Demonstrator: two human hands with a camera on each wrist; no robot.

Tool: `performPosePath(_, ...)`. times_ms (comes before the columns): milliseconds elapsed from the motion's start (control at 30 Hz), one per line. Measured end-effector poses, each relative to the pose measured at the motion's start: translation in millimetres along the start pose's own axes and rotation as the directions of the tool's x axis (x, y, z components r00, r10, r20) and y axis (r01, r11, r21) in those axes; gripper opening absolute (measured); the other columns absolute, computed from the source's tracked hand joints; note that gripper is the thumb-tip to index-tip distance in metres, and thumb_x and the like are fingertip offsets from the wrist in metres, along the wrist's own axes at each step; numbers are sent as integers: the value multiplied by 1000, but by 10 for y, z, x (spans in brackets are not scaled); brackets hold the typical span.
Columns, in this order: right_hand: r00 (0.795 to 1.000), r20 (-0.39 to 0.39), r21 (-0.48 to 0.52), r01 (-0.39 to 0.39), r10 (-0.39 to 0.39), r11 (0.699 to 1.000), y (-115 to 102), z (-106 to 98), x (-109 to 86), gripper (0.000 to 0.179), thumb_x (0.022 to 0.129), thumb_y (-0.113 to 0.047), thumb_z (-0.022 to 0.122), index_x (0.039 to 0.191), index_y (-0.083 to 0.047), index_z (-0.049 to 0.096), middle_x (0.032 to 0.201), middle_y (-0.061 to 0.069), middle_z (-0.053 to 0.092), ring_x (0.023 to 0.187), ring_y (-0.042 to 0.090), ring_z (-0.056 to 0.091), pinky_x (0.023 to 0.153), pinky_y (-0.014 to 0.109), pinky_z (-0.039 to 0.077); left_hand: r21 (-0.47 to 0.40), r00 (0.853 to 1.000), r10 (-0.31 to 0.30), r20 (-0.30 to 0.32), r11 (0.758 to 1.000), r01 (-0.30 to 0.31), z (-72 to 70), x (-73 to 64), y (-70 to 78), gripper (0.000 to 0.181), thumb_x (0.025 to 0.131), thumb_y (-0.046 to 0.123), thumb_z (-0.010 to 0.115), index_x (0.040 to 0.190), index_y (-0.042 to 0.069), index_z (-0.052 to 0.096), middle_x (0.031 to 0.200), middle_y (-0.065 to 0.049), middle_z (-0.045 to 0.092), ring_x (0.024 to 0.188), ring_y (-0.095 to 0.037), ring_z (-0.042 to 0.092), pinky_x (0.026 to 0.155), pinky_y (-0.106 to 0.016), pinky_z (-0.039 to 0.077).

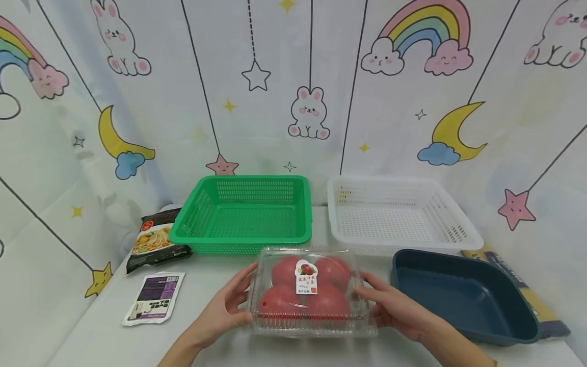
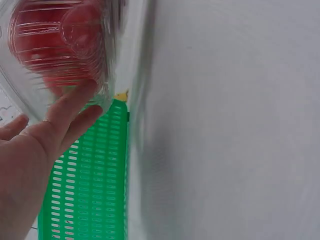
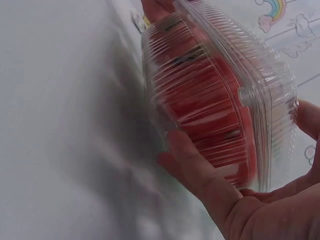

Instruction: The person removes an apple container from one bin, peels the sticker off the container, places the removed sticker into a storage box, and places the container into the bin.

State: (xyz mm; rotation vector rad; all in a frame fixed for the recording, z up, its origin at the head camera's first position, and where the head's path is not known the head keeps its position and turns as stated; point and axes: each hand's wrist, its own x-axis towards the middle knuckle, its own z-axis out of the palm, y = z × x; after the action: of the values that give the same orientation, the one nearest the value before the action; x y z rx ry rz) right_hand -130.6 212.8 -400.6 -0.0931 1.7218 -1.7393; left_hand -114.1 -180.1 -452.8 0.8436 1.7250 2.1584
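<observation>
A clear plastic box of red apples (image 1: 316, 306) with a white label (image 1: 306, 278) on its lid is held between both hands at the front middle of the table. My left hand (image 1: 227, 308) grips its left side, fingers toward the back and thumb at the front corner. On the opposite side, my right hand (image 1: 399, 308) holds the box by its edge. In the right wrist view the box (image 3: 200, 100) appears raised, with a shadow on the tabletop beside it. The left wrist view shows fingertips (image 2: 82, 95) against the ribbed plastic wall.
Behind the box stand a green basket (image 1: 257, 239) and a white basket (image 1: 403, 242). A dark blue tray (image 1: 463, 300) is at the right, partly over a yellowish packet (image 1: 548, 313). On the left lie a noodle packet (image 1: 153, 242) and a purple-and-white pouch (image 1: 156, 298).
</observation>
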Motion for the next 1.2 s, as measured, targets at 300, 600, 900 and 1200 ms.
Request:
performPosePath(300,997,-66,20,-30,31,999,81,43,91,82,104,-42,55,160,1,12,123,10,63,94,23,68,80,34,58,57,996,-80,-44,995,82,-59,20,-114,92,92,18,77,161,4,17,159,-35,17,136,-40,43,106,-31,45)
performPosePath(600,990,-143,-15,-11,9,1000,109,42,168,80,104,-44,53,158,3,17,131,13,59,98,27,69,81,39,58,65,991,-107,-86,992,113,-106,97,-203,96,90,22,79,161,2,17,159,-34,16,138,-52,33,107,-29,42)
performPosePath(900,984,-177,-26,-6,1,1000,66,35,182,80,104,-45,54,158,3,21,138,18,53,100,27,68,83,39,57,73,986,-138,-97,987,145,-117,153,-205,99,89,27,81,161,6,18,161,-32,15,140,-52,30,107,-27,42)
performPosePath(1200,985,-173,-61,-14,3,998,68,29,176,82,104,-44,55,157,5,18,122,11,64,99,27,69,82,39,58,44,981,-183,-69,981,187,-124,147,-186,103,86,20,82,162,9,14,163,-30,11,143,-50,27,108,-31,41)
